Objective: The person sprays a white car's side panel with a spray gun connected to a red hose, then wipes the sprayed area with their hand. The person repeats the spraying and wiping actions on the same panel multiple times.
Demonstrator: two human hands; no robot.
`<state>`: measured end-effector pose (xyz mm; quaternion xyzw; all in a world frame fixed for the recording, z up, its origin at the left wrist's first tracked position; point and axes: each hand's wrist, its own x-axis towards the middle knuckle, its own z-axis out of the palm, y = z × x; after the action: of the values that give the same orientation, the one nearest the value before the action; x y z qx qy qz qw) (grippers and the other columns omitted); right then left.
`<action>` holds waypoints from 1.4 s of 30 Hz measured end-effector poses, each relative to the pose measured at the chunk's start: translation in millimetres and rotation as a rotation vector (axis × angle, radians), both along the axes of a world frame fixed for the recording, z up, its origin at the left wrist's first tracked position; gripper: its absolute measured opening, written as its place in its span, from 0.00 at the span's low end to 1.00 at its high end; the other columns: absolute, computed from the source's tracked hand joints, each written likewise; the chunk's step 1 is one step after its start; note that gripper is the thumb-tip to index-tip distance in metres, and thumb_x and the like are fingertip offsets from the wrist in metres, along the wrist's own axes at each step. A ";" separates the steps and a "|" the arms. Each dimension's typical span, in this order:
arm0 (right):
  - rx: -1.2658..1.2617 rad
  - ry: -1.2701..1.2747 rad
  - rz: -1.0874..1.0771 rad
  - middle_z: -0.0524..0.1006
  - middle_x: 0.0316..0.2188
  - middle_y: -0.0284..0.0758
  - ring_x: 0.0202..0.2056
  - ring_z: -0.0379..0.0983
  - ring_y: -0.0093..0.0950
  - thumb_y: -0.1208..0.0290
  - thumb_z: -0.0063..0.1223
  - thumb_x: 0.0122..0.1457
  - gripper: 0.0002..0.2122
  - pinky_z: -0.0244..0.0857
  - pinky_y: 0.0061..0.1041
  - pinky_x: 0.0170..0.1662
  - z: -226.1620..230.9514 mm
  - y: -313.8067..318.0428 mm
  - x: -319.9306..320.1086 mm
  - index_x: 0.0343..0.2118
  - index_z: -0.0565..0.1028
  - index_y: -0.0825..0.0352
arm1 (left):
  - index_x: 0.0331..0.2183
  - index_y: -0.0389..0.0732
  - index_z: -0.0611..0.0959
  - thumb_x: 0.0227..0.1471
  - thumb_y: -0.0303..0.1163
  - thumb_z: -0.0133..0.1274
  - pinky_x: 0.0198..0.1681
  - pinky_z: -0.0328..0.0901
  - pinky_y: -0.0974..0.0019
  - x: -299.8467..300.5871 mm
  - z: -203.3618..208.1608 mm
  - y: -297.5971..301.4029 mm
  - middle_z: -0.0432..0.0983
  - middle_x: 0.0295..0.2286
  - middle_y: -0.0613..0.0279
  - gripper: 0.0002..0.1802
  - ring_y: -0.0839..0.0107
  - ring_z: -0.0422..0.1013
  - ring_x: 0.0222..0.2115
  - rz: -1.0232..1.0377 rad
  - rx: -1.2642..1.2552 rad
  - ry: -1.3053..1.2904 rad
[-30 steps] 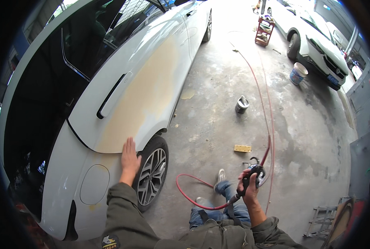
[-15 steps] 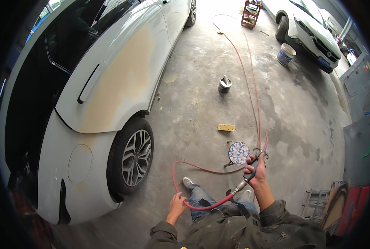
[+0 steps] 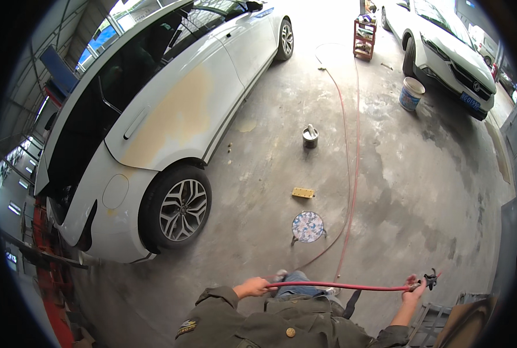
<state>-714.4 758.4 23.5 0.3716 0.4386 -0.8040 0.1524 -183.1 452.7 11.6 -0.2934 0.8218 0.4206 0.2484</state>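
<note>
A red air hose [image 3: 339, 286] runs nearly straight across my body, stretched between my two hands. My left hand [image 3: 252, 287] is closed round the hose at its left end, in front of my jacket. Out to the right, my right hand [image 3: 412, 289] grips a black air tool [image 3: 430, 279] joined to the hose's other end. Its fingers partly cover the tool's handle and the coupling. Ahead of my feet stands a small round stool [image 3: 308, 227] with a blue, white and pink patterned top. A yellow block with holes [image 3: 303, 192] lies just beyond it.
At left is a white car [image 3: 119, 191] with a tan patch [image 3: 174, 116] along its side. An open can [image 3: 310, 137] stands on the floor, with thin red hose [image 3: 358, 156] lying right of it. Farther off are a bucket [image 3: 411, 94], a red cart [image 3: 364, 40] and another white car [image 3: 450, 52].
My hands have spread apart, the right one moving outward with the air tool. The hose, slack and curved before, is now pulled almost straight. My view has tilted up and shifted.
</note>
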 end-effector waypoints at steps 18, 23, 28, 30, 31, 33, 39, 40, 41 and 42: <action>-0.228 0.047 1.127 0.72 0.22 0.30 0.26 0.71 0.28 0.67 0.48 0.62 0.08 0.69 0.28 0.35 60.9 -205.3 -129.3 0.38 0.71 0.66 | 0.30 0.42 0.72 0.63 0.43 0.46 0.24 0.55 0.72 -518.9 58.4 51.5 0.63 0.20 0.71 0.15 0.80 0.60 0.22 0.422 0.663 0.752; -0.130 0.179 1.386 0.73 0.20 0.33 0.27 0.74 0.31 0.73 0.45 0.64 0.13 0.70 0.29 0.37 89.1 -302.1 -226.4 0.48 0.68 0.73 | 0.47 0.37 0.68 0.62 0.42 0.45 0.29 0.60 0.66 -629.1 54.4 -24.7 0.69 0.28 0.61 0.19 0.72 0.65 0.28 0.515 0.724 0.824; -0.172 0.293 1.375 0.71 0.18 0.30 0.23 0.72 0.28 0.69 0.47 0.64 0.13 0.69 0.28 0.34 116.0 -420.8 -347.2 0.47 0.68 0.73 | 0.35 0.37 0.75 0.59 0.44 0.50 0.31 0.61 0.58 -690.2 104.2 -122.2 0.70 0.21 0.52 0.17 0.63 0.65 0.24 0.477 0.347 0.648; -0.185 0.318 1.370 0.70 0.16 0.29 0.21 0.71 0.26 0.69 0.47 0.64 0.13 0.69 0.28 0.32 126.6 -475.6 -395.3 0.46 0.69 0.72 | 0.30 0.36 0.75 0.58 0.46 0.52 0.28 0.60 0.59 -698.6 101.6 -144.6 0.69 0.19 0.54 0.20 0.65 0.63 0.22 0.546 0.354 0.651; -0.217 0.335 1.388 0.70 0.16 0.29 0.21 0.72 0.26 0.68 0.47 0.64 0.13 0.69 0.27 0.31 123.7 -498.9 -423.1 0.46 0.69 0.72 | 0.28 0.35 0.75 0.57 0.47 0.52 0.27 0.59 0.59 -701.5 97.0 -153.2 0.68 0.18 0.55 0.21 0.66 0.62 0.21 0.588 0.354 0.655; -0.255 0.343 1.425 0.71 0.16 0.29 0.21 0.73 0.25 0.68 0.48 0.64 0.12 0.70 0.26 0.29 116.3 -552.2 -469.6 0.45 0.70 0.71 | 0.29 0.36 0.77 0.56 0.50 0.53 0.27 0.60 0.60 -701.5 80.5 -170.0 0.69 0.18 0.56 0.23 0.67 0.63 0.21 0.628 0.290 0.590; -0.194 0.362 1.560 0.71 0.15 0.27 0.18 0.69 0.24 0.67 0.51 0.62 0.07 0.67 0.26 0.26 105.7 -707.6 -576.4 0.37 0.72 0.66 | 0.32 0.42 0.84 0.53 0.58 0.52 0.30 0.63 0.60 -743.4 15.3 -207.5 0.75 0.20 0.55 0.26 0.63 0.71 0.23 0.984 0.160 0.263; -0.179 0.365 1.589 0.71 0.15 0.27 0.18 0.69 0.24 0.68 0.51 0.62 0.07 0.67 0.26 0.26 102.2 -730.4 -592.8 0.37 0.72 0.66 | 0.31 0.42 0.84 0.52 0.58 0.52 0.29 0.64 0.60 -765.2 9.2 -213.0 0.75 0.19 0.54 0.27 0.62 0.71 0.23 1.029 0.100 0.226; -0.165 0.370 1.615 0.71 0.16 0.27 0.18 0.69 0.24 0.68 0.51 0.62 0.07 0.67 0.26 0.26 99.0 -753.6 -610.6 0.36 0.72 0.65 | 0.30 0.41 0.85 0.52 0.58 0.53 0.29 0.64 0.60 -788.1 4.7 -220.2 0.75 0.19 0.52 0.27 0.61 0.71 0.22 1.070 0.040 0.188; -0.174 0.353 1.624 0.70 0.16 0.27 0.17 0.69 0.25 0.68 0.51 0.61 0.07 0.67 0.26 0.26 92.4 -775.3 -635.3 0.37 0.71 0.65 | 0.30 0.41 0.84 0.52 0.58 0.53 0.29 0.64 0.59 -819.4 8.8 -235.0 0.75 0.19 0.52 0.27 0.61 0.72 0.22 1.109 0.053 0.172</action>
<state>-1349.8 -16.8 115.9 -0.2045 0.5239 -0.5217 0.6415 -1002.5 217.6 20.4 -0.6397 0.5511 0.5311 -0.0707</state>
